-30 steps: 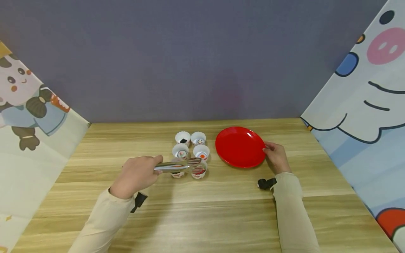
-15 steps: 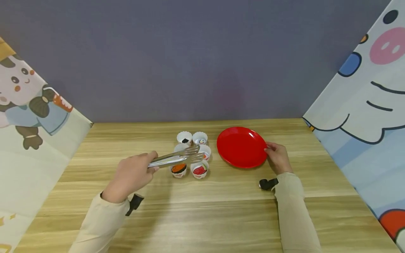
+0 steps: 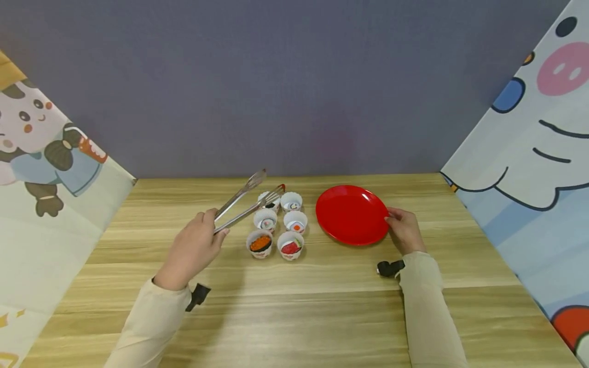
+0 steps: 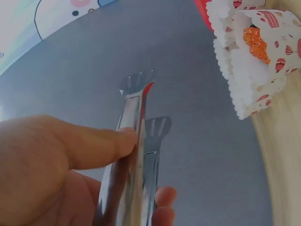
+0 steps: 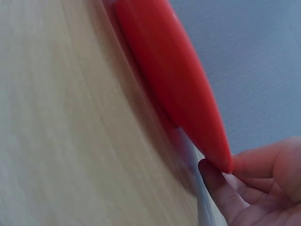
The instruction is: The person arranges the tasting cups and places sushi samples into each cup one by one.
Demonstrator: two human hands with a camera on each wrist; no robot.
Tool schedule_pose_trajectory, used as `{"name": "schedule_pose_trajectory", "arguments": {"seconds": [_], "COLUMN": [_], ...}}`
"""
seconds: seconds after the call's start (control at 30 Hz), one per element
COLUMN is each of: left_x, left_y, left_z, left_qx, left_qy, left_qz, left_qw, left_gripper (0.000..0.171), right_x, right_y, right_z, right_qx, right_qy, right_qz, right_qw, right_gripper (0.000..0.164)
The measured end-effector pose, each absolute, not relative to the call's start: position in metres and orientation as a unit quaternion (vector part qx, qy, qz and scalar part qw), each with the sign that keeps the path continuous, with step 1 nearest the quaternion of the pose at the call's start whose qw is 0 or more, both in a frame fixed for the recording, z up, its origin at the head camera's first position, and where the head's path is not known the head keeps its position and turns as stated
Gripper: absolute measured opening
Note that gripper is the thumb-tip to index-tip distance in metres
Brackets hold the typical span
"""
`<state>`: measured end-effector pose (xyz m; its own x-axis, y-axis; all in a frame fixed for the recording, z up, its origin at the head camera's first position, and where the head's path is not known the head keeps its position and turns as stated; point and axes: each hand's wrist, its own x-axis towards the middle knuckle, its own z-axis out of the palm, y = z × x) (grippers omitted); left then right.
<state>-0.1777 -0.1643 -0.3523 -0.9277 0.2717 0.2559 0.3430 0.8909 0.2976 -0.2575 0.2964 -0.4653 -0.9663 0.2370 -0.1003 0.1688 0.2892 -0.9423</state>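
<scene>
My left hand grips a pair of metal tongs, thumb along one arm in the left wrist view. The tongs' arms stand spread apart, their slotted tips beside and over the far-left paper cup, with nothing between them. Several white paper cups stand in two columns. Orange roe sushi lies in the near-left cup, a red-topped piece in the near-right one, and small pieces in the others. My right hand pinches the right rim of a red plate between thumb and fingers.
The cups and plate are on a wood-grain table. A grey panel rises along its back edge. Cartoon-printed walls flank both sides. A black wrist camera sits by the right sleeve, another by the left.
The tongs have swung from over the near cups to the far-left cup, and their arms have spread wider. The right hand keeps its hold on the plate.
</scene>
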Motion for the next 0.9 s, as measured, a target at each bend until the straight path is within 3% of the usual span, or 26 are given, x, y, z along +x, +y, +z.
{"name": "schedule_pose_trajectory", "arguments": {"seconds": [0.33,0.57,0.9], "left_x": [-0.190,-0.200,-0.208], "left_y": [-0.176,-0.183,-0.185], "left_z": [-0.364,-0.376,-0.392], "left_qx": [-0.131,-0.095,-0.058], "left_qy": [-0.963,-0.970,-0.975], "left_qz": [-0.234,-0.223,-0.213], "left_qw": [0.032,0.031,-0.017], "left_gripper": [0.047,0.042,0.046], "right_x": [-0.259,-0.260,-0.261], "right_y": [0.297,0.296,0.297], "right_z": [-0.467,-0.466,-0.466], "right_qx": [-0.129,-0.130,-0.130], "right_qy": [-0.809,-0.812,-0.823], "right_qz": [0.573,0.569,0.553], "right_qw": [0.031,0.029,0.026], "right_gripper": [0.038,0.039,0.038]}}
